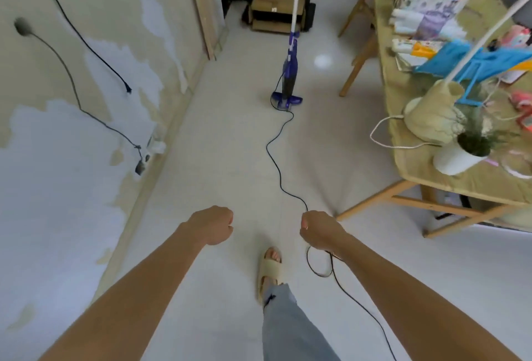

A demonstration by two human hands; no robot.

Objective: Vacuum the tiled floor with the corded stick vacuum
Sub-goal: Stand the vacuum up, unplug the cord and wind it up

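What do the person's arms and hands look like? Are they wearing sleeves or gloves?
Both arms are bare right up to the frame's edge: no sleeves, no gloves, no watch. The left hand has nothing on it. The right hand has light, shiny fingernails. I can't see any rings or bracelets.

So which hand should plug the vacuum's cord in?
Probably the right hand: it already grips the black cord running from the purple vacuum. The left hand is a fist holding nothing, though nearer the wall socket.
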